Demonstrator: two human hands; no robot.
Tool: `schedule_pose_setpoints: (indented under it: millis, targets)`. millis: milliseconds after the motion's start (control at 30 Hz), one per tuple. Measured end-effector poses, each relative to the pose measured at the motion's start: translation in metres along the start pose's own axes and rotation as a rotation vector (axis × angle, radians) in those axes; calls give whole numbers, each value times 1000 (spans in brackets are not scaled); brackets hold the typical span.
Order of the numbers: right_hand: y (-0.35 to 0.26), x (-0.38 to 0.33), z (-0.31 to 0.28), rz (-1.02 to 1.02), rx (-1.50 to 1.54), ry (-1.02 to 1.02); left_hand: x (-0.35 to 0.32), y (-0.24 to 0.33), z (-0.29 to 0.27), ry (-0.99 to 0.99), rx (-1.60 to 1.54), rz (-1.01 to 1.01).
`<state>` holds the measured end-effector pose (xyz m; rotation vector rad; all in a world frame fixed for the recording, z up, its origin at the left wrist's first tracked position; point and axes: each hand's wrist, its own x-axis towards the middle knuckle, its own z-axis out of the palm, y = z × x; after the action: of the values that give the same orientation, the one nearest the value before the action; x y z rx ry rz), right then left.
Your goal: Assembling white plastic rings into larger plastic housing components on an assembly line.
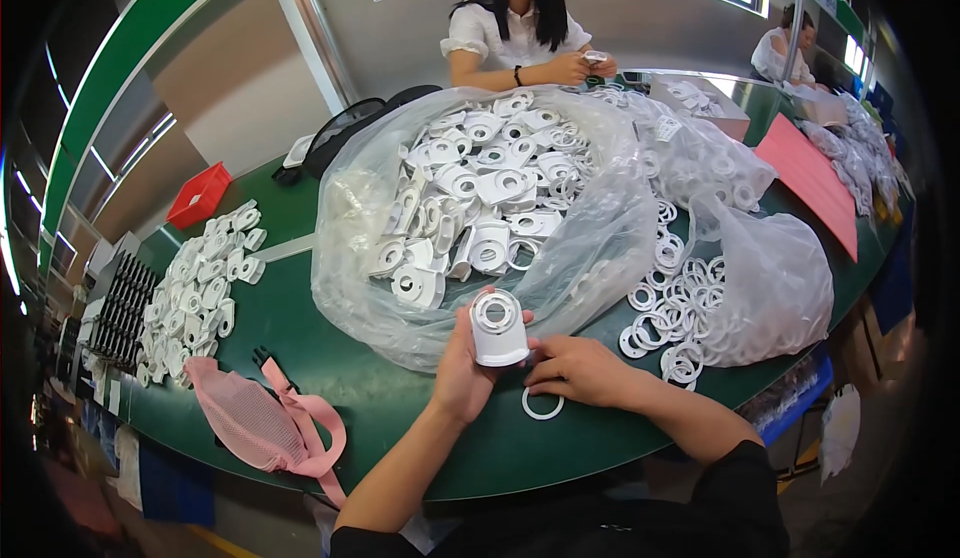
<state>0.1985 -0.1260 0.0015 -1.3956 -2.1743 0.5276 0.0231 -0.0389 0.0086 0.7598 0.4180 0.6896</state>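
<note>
My left hand (465,363) is wrapped round a white plastic housing (499,341), with a round hole at its top and a flared lower edge. My right hand (580,370) is close beside it, fingers curled, its fingertips on a thin white plastic ring (543,415). Part of the ring's upper edge is hidden under those fingers. Beyond my hands, a large clear plastic bag (350,258) lies open, heaped with similar white housings (505,183). To the right, loose white rings (690,293) spill near another clear bag (775,283).
A pink mesh pouch (245,413) with a strap lies at the front left. Behind it are more white housings (195,298), a dark stacked rack (120,303) and a red bin (198,195). A co-worker (515,33) sits across the green table (400,428). A pink sheet (812,183) lies far right.
</note>
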Motion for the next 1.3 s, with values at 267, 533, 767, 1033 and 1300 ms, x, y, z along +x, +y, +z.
schedule_pose_setpoints:
  millis: [267, 533, 767, 1033, 1300]
  targets:
    - [-6, 5, -32, 205, 470, 400, -1, -10, -3, 17, 138, -62]
    - [3, 8, -22, -43, 161, 509, -10, -16, 11, -251, 244, -272]
    - [4, 9, -20, -76, 134, 499, -11, -15, 9, -270, 268, -296]
    - [-2, 9, -16, -84, 59, 524, -11, -24, 8, -269, 282, -245]
    - [4, 6, -23, 159, 404, 417, -13, -28, 8, -253, 458, -85]
